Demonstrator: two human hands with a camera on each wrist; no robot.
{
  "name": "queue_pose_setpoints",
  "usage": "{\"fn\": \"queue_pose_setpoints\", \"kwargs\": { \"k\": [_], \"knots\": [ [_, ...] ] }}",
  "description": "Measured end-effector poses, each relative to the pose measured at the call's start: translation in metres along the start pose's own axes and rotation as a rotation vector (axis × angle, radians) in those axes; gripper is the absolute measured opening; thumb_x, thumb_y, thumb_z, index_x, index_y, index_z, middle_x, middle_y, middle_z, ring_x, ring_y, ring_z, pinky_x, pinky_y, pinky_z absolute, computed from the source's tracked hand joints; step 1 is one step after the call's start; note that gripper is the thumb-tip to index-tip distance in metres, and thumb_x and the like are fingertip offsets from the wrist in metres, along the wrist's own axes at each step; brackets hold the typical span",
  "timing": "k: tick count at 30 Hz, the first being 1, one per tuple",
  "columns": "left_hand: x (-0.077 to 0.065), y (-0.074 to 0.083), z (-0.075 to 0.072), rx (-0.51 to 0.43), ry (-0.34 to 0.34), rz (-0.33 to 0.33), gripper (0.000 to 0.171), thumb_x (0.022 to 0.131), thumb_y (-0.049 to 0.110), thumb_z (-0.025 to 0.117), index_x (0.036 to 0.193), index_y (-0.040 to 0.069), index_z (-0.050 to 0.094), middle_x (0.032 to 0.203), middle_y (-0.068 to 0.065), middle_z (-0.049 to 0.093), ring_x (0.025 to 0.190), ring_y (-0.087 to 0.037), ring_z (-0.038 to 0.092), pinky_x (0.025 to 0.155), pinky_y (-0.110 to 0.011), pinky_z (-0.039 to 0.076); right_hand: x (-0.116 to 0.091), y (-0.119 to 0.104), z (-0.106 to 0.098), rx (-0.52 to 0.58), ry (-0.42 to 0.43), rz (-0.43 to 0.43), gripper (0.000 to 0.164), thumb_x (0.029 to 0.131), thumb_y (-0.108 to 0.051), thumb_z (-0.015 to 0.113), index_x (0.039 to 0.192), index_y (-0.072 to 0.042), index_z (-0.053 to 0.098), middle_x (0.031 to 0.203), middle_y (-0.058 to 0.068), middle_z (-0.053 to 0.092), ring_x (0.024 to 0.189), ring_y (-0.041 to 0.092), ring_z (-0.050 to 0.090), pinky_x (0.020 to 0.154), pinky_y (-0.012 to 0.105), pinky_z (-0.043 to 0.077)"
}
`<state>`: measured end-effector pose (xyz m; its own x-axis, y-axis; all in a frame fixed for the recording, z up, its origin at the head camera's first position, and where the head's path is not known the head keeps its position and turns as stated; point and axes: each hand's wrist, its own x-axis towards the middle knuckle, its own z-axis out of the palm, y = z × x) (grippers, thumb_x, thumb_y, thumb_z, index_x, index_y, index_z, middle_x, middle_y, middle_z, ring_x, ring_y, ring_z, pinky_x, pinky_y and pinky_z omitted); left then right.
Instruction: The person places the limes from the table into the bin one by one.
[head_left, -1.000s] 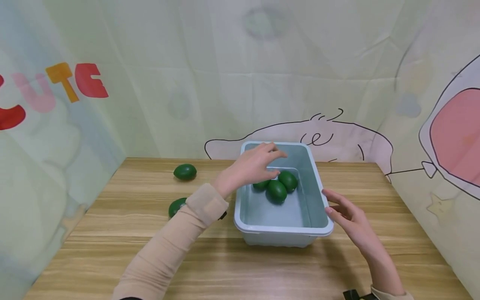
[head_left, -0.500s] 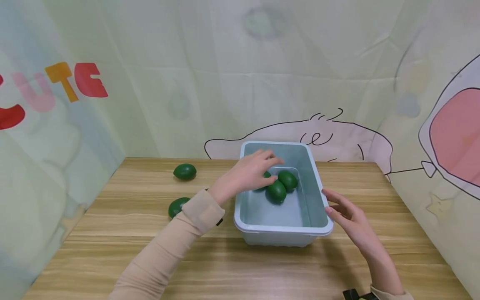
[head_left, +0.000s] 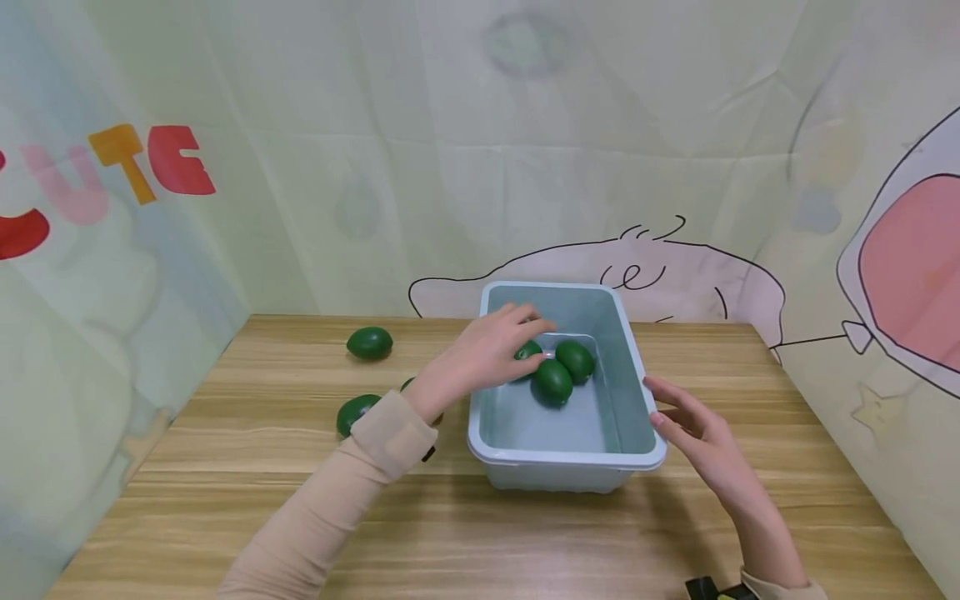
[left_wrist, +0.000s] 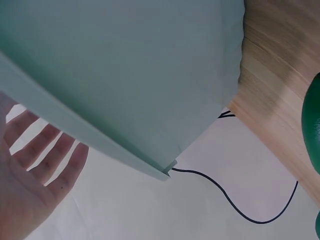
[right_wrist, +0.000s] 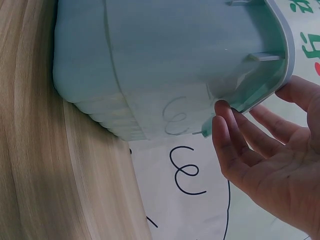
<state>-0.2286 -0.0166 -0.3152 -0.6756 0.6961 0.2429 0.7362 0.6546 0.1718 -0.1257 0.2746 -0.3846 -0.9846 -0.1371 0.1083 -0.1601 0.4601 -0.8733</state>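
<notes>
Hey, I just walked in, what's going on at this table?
Someone's left hand, open and seemingly empty, is over a pale blue tub, while the right hand touches its right rim. Three green fruits show inside. Three other green fruits show on the wooden table to the tub's left, one mostly hidden behind the left wrist.

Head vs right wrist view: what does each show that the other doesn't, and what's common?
Only head: the left grip, three green fruits inside the pale blue bin, more loose fruits on the wooden table, and the CUTE lettering.

Only right wrist: a small ledge on the bin's outer wall, and partly cropped green characters.

Both: bin, table, the right grip at the bin's rim, and the backdrop's curl drawing.
</notes>
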Motion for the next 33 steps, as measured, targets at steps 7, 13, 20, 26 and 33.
{"fn": "queue_pose_setpoints", "kwargs": {
  "k": [7,13,20,26,33],
  "knots": [
    [-0.009,-0.004,0.003,-0.009,0.054,-0.004,0.037,0.093,0.026,0.059,0.129,0.019,0.060,0.119,0.000,0.059,0.101,-0.017,0.052,0.075,-0.028,0.049,0.000,0.000,0.000,0.004,-0.003,0.004,0.049,0.100,-0.029,0.051,0.145,-0.015,0.041,0.146,0.013,0.046,0.106,-0.008,0.056,0.087,0.017,0.047],
    [-0.016,-0.008,0.004,-0.016,0.082,-0.015,0.036,0.093,0.025,0.060,0.127,0.017,0.061,0.120,-0.002,0.060,0.107,-0.018,0.055,0.082,-0.030,0.051,0.000,0.001,0.000,0.010,-0.005,0.001,0.049,0.100,-0.029,0.050,0.146,-0.014,0.041,0.146,0.013,0.046,0.106,-0.008,0.056,0.087,0.016,0.047],
    [-0.025,-0.014,0.007,-0.042,0.130,-0.009,0.033,0.091,0.024,0.063,0.123,0.015,0.064,0.117,-0.002,0.060,0.105,-0.018,0.057,0.085,-0.031,0.052,0.000,0.002,0.000,0.006,0.002,-0.006,0.048,0.100,-0.028,0.051,0.145,-0.014,0.042,0.145,0.014,0.046,0.106,-0.007,0.057,0.087,0.016,0.047],
    [-0.033,-0.018,0.006,-0.072,0.131,-0.045,0.034,0.092,0.025,0.063,0.125,0.016,0.063,0.119,-0.002,0.060,0.110,-0.018,0.056,0.091,-0.033,0.051,0.000,0.001,0.000,0.000,0.001,0.000,0.048,0.100,-0.029,0.051,0.145,-0.015,0.042,0.146,0.014,0.046,0.106,-0.008,0.057,0.086,0.016,0.047],
    [-0.040,-0.020,0.003,-0.075,0.154,-0.080,0.033,0.092,0.025,0.062,0.124,0.017,0.064,0.122,-0.002,0.059,0.117,-0.020,0.054,0.097,-0.036,0.049,0.000,0.001,0.000,0.005,0.003,-0.008,0.048,0.100,-0.027,0.051,0.145,-0.015,0.042,0.145,0.013,0.047,0.106,-0.007,0.057,0.087,0.016,0.047]
  ]
}}
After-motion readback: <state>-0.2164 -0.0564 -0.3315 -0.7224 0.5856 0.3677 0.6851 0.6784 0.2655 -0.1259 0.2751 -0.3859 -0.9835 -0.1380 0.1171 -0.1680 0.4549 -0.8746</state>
